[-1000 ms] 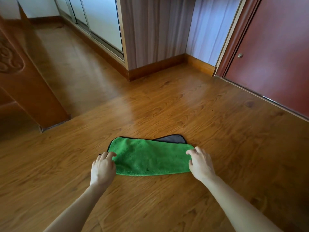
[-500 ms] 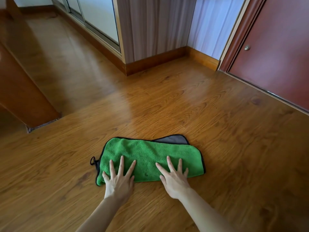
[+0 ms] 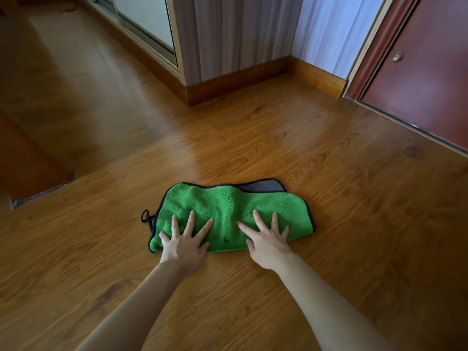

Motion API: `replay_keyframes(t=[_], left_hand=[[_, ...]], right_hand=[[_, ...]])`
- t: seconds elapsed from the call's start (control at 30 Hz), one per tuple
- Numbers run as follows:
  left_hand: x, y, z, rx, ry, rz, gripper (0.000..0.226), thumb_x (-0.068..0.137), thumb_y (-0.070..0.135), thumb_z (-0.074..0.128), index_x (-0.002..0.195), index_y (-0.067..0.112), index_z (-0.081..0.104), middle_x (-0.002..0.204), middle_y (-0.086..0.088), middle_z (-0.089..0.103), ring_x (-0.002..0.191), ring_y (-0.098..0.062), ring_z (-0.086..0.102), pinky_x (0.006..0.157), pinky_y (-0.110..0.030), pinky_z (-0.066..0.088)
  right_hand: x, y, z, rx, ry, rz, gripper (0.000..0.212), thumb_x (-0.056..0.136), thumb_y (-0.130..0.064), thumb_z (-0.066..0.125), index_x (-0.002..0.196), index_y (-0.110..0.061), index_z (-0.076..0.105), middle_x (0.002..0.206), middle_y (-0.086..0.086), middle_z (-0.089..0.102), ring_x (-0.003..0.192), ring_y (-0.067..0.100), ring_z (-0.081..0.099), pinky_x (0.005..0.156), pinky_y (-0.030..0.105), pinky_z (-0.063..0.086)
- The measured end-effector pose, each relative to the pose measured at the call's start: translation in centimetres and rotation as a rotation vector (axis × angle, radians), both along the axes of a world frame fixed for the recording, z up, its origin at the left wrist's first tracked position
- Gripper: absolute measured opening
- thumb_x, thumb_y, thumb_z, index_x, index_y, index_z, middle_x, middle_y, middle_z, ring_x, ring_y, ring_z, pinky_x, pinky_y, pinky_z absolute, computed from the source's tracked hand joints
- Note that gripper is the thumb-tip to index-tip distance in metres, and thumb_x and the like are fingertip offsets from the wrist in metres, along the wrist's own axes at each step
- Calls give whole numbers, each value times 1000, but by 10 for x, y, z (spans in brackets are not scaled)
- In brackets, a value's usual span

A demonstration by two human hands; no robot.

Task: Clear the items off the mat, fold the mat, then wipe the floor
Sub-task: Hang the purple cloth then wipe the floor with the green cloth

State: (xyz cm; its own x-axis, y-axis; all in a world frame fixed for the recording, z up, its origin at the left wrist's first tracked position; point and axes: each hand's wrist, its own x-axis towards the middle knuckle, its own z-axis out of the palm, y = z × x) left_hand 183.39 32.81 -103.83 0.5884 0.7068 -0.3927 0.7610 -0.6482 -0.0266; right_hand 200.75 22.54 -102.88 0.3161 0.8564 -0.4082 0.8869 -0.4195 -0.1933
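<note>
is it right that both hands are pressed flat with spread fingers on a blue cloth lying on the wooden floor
Not quite: the cloth is green, not blue, with a grey underside showing at its far edge, as the head view shows. The rest holds: the left hand and right hand both press flat on it with fingers spread, on the wooden floor.

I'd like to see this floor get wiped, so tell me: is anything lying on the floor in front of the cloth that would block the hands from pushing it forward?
Nothing visible. The left hand and right hand press flat on the green cloth, and the wooden floor ahead lies bare up to the baseboard and door.
</note>
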Motion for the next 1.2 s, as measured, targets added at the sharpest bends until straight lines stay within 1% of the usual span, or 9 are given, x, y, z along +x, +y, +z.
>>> replay_keyframes(t=[0.23, 0.53, 0.67, 0.87, 1.13, 1.2], left_hand=[[23, 26, -2, 38, 43, -24, 55, 97, 51, 10, 139, 46, -24, 154, -1, -25, 139, -44, -16, 107, -63, 16], [29, 30, 4, 61, 92, -46, 56, 97, 50, 10, 140, 43, -25, 155, -4, -23, 140, -46, -12, 106, -62, 20], [23, 20, 8, 56, 113, -63, 58, 97, 51, 13, 141, 41, -24, 155, -4, -23, 140, -44, -11, 108, -60, 22], [7, -5, 11, 14, 95, -72, 58, 97, 52, 14, 141, 42, -23, 155, -2, -24, 141, -43, -12, 109, -59, 19], [-32, -65, 15, -28, 90, -144, 59, 96, 53, 15, 142, 43, -21, 154, 0, -25, 140, -42, -15, 110, -60, 14], [-44, -83, 12, -21, 81, -153, 60, 97, 50, 17, 142, 42, -21, 154, -1, -25, 140, -43, -13, 109, -61, 16]], right_hand=[[16, 36, -2, 13, -52, 18, 54, 99, -28, 32, 144, -48, 12, 157, 3, -13, 137, 49, -15, 105, 71, 1], [18, 44, 8, -54, -1, -1, 54, 100, -27, 34, 144, -48, 12, 157, 1, -14, 138, 47, -16, 108, 69, 2], [11, 30, 10, -72, -8, 12, 52, 100, -30, 32, 145, -47, 11, 157, 1, -15, 138, 47, -16, 107, 68, 2], [-6, 1, 14, -107, 11, 12, 53, 100, -32, 33, 145, -48, 9, 157, 0, -17, 138, 46, -17, 108, 68, 3], [-36, -62, 24, -159, 53, 52, 52, 99, -35, 34, 145, -46, 12, 157, 0, -15, 139, 45, -16, 108, 68, 5], [-46, -81, 24, -165, 57, 72, 52, 99, -36, 34, 145, -45, 13, 157, 0, -15, 139, 45, -16, 108, 68, 5]])
